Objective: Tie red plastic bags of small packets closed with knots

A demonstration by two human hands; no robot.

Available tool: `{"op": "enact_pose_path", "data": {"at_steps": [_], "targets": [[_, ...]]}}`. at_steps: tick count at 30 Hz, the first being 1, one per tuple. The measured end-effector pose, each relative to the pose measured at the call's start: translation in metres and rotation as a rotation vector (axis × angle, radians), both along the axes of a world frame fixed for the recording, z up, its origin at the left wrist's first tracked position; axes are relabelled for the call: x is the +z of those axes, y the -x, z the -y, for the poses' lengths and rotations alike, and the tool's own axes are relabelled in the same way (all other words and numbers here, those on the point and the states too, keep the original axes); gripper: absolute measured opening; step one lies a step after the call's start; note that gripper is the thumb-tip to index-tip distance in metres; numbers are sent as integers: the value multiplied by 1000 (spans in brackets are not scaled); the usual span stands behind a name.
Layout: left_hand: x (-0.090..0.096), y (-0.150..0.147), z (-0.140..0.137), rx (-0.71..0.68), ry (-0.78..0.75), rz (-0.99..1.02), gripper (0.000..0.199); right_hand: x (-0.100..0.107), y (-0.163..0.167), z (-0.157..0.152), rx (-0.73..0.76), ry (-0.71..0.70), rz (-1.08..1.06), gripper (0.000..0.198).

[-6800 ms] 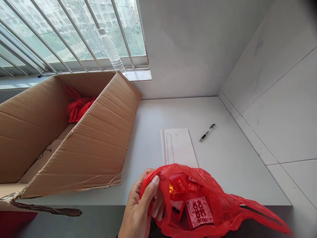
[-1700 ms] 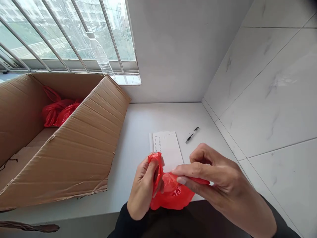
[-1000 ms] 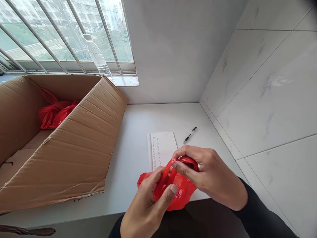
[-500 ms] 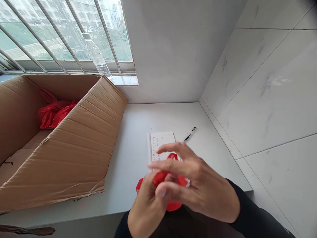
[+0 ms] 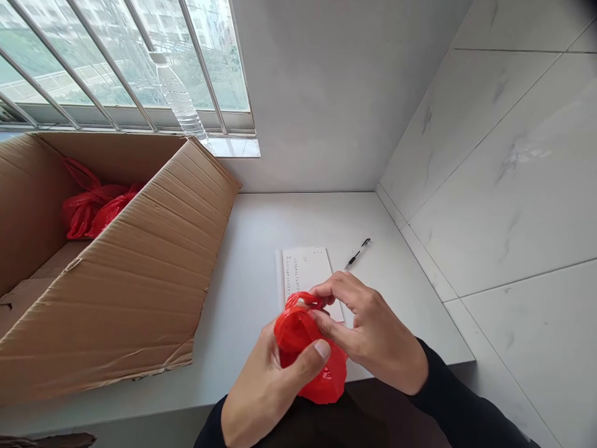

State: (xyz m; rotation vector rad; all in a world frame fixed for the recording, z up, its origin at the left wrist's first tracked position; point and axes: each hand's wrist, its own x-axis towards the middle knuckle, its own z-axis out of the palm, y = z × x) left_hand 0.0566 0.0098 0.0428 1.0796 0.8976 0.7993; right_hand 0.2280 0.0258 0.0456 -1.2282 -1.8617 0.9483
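The big box (image 5: 116, 267) blocks the left side. The wall (image 5: 489, 174) blocks the right. Between them the table (image 5: 261, 224) is open, with only a paper (image 5: 305, 270) and a pen (image 5: 357, 254).

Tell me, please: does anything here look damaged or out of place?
Yes. The cardboard box on the counter has a torn, ragged lower edge, and its near wall leans outward. A plastic bottle leans tilted against the window bars. The red bag in both hands looks intact.
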Motion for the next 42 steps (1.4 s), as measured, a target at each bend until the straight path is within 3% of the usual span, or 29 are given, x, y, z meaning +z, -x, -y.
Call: {"op": "enact_pose_path", "data": {"at_steps": [2, 6, 10, 13, 18, 21, 26, 28, 30, 36, 39, 42], "targets": [[1, -1, -1, -11, 23, 24, 20, -1, 3, 1, -34, -43, -16, 13], [-6, -1, -3, 100, 187, 96, 37, 3, 2, 6, -66, -57, -91, 8], [-11, 3, -4, 145, 296, 211, 23, 7, -1, 12, -129, -51, -135, 7], [-9, 7, -4, 147, 326, 296, 21, 5, -2, 18, -140, -51, -164, 14], [-10, 14, -2, 141, 337, 316, 28, -3, -2, 25, -46, 63, -162, 16], [-15, 14, -1, 143, 292, 263, 28, -9, -1, 30, 15, 20, -196, 21], [-17, 13, 2, 122, 97, 70, 15, -10, -4, 29, 95, -26, -172, 12], [-17, 15, 3, 118, -17, -26, 13, -12, -8, 22, 76, 54, -180, 34], [-20, 18, 4, 127, -153, -147, 10, -18, -12, 13, 76, 183, -196, 41], [-50, 22, 8, 285, -625, -502, 49, -47, -9, -1, 179, 497, -332, 43], [-61, 22, 7, 219, -810, -605, 61, -54, -5, -3, 307, 514, -302, 35], [-66, 24, 3, 125, -918, -714, 73, -51, -5, -4, 229, 452, -297, 29]]}}
